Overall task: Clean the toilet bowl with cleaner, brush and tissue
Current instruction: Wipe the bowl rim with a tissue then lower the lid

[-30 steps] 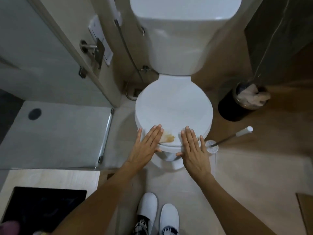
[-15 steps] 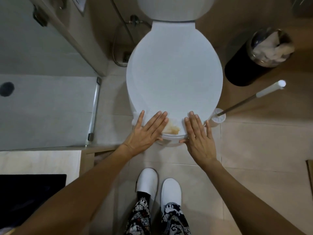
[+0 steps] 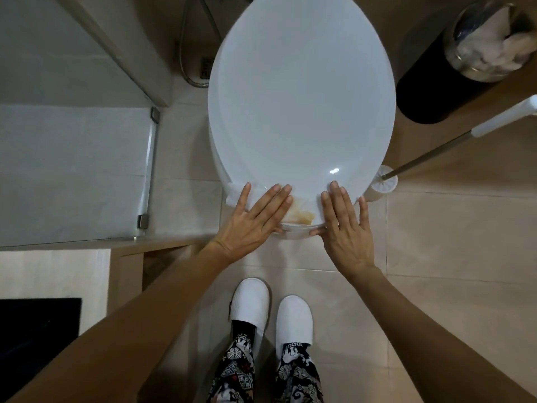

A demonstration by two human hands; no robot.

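The white toilet lid (image 3: pixel 302 91) is closed and fills the upper middle of the head view. A white tissue (image 3: pixel 300 212) with a brown stain lies over the lid's front edge. My left hand (image 3: pixel 255 218) rests flat on the tissue's left part, fingers straight. My right hand (image 3: pixel 347 225) lies flat at the front right of the lid, fingers straight and touching the tissue's right end. The toilet brush (image 3: pixel 430 157) stands in its white holder (image 3: pixel 382 183) just right of the bowl, its handle leaning to the right. No cleaner bottle is in view.
A black waste bin (image 3: pixel 430 82) with crumpled paper in its liner stands at the upper right. A glass shower partition (image 3: pixel 151 170) and a metal hose (image 3: pixel 186 65) are on the left. My white slippers (image 3: pixel 270 312) stand on the beige tiled floor in front of the toilet.
The view has dropped closer over the lid, so the tank has left the frame. Both hands stay flat on the lid's front edge, and more of the tissue shows under the left hand.
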